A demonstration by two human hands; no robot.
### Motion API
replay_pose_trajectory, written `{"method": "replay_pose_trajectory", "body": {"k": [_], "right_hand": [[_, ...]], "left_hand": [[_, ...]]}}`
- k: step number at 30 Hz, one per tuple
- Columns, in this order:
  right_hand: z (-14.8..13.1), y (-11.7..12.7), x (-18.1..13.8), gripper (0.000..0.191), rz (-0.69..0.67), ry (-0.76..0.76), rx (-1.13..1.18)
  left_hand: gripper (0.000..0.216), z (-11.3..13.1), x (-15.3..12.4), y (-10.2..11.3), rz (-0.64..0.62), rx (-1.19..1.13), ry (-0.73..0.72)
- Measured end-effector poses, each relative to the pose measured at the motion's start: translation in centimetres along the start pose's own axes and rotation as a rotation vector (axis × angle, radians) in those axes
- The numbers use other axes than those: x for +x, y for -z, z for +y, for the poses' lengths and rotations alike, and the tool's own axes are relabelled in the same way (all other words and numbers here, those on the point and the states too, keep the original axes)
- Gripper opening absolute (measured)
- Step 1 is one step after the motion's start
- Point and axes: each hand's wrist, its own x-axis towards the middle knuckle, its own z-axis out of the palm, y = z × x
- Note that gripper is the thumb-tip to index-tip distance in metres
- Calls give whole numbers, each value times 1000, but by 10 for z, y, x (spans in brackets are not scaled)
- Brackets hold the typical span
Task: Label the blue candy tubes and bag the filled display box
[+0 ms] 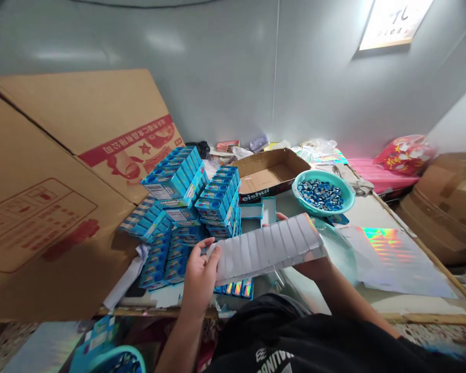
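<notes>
In front of my body I hold a long white row of narrow sections [264, 248], slightly tilted, with a shiny rainbow edge at its right end. My left hand [202, 267] grips the left end, thumb on top. Beneath the right end is my right hand [314, 264], its fingertips showing past the far edge. Below the row's left part lies a blue tray with shiny rainbow slots [236, 288]. Just beyond it are small open blue boxes [269, 210] with white insides. Stacks of blue printed packs [217, 199] stand to the left of the row.
A teal basin [349, 199] full of small blue and silver pieces stands at the right. Behind is an open shallow carton [272, 171]. Shiny sheets [399, 259] lie on the table's right side. A large cardboard box [34, 207] blocks the left. Another basin [116, 357] sits below the table edge.
</notes>
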Motion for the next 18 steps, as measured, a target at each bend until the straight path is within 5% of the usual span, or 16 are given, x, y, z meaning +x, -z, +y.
{"method": "replay_pose_trajectory", "body": {"k": [3,7,11,14,18], "right_hand": [[2,0,-4,109,-26,78,13],[-3,-6,-5,110,-64,132,52],[-10,-5,-2,69,103,100,72],[-10,3,2,34,327,23,119],[-5,11,5,26,428,-71,116]], "left_hand": [[70,-12,7,-1,7,-43,68],[65,-16,7,-5,-24,-69,127],[82,-9,0,-2,-281,3,136],[94,-5,-4,4,-432,246,-46],[66,-5,-5,4,-453,450,-165]]}}
